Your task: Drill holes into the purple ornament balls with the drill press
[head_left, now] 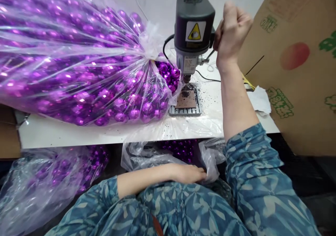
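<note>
A small bench drill press (pixel 194 29) with a dark motor housing and a yellow warning sign stands on the white table. My right hand (pixel 232 29) is raised at its right side, closed around the feed lever (pixel 210 55); most of the handle is hidden in my fist. Beneath the chuck (pixel 187 78), a brown board (pixel 186 102) lies on the slotted metal base (pixel 198 112). My left hand (pixel 189 173) rests at my lap, fingers stretched out, touching the edge of a clear plastic bag (pixel 213 160). Shiny purple faceted balls (pixel 181 151) show inside that bag.
A large tied clear bag of purple balls (pixel 86 78) fills the table's left side, its end against the drill base. Dark shavings litter the white table (pixel 78 132). A cardboard box (pixel 296 89) stands right, and another ball-filled bag (pixel 57 176) lies lower left.
</note>
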Tool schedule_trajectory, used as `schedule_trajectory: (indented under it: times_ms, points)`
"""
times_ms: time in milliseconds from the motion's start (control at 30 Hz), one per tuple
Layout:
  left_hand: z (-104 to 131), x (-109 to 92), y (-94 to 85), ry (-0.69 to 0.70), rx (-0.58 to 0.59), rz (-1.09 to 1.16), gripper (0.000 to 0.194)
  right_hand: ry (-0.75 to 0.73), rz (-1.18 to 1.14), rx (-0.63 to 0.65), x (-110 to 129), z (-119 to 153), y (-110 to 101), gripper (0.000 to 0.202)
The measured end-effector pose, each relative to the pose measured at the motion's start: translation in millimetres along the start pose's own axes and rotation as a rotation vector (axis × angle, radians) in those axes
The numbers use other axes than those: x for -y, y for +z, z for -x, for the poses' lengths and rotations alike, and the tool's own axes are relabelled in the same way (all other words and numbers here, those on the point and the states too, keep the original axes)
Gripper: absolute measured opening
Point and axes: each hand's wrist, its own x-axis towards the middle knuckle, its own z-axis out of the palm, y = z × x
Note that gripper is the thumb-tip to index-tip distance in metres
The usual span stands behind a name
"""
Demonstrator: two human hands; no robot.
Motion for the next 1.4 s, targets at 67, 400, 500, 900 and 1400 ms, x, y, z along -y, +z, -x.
schedule_trajectory:
  times_ms: [67,400,500,900,1400]
  points:
    - [8.6,-3.3,-20.8,0.017,-0.138,-0.176,0.045,-0.010,-0.016,0.009,-7.2,-2.7,0.3,0.058]
    - [63.8,104.5,-150.3,-0.380,-0.960,-0.706,0.021,-0.082,-0.081,0.122,-32.8,-9.8,-9.7,0.067]
    - [84.9,130.6,-122.2,-0.519,-0.859,-0.844,0.019,-0.079,-0.105,0.119,-30.0,-7.1,-9.9,0.068]
    - [56.2,121.5,-149.4,-0.703,-0.951,-0.658,0.036,-0.144,-0.110,0.125,-33.4,-8.6,-8.9,0.067]
    - [25.2,83.2,-96.8,-0.021,-1.141,0.188,0.029,-0.117,-0.090,0.109,-19.9,1.4,-13.0,0.068]
